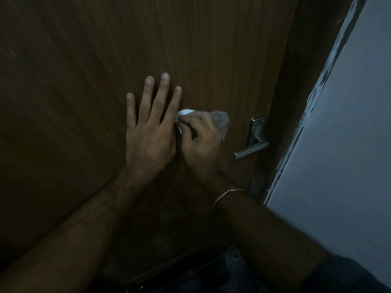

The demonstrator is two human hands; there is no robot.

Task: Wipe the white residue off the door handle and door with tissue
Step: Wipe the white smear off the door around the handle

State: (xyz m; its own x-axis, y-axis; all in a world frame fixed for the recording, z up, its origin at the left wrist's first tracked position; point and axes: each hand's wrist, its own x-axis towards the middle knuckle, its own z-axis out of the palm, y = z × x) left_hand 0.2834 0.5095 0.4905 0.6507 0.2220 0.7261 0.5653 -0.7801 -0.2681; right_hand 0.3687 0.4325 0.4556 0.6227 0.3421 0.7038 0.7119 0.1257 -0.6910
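A dark brown wooden door (105, 49) fills most of the view. My left hand (150, 132) lies flat against it with straight, spread fingers. Just to its right, my right hand (201, 142) grips a crumpled white tissue (221, 120) and holds it against the door; bits of tissue stick out on both sides of the fingers. The metal lever handle (250, 150) with its backplate sits to the right of that hand, apart from it. No white residue can be made out in the dim light.
The dark door frame (296, 92) runs down beside the handle. A pale grey-blue wall (349, 134) fills the right side. Dark floor shows at the bottom. A thin bracelet (227, 193) circles my right wrist.
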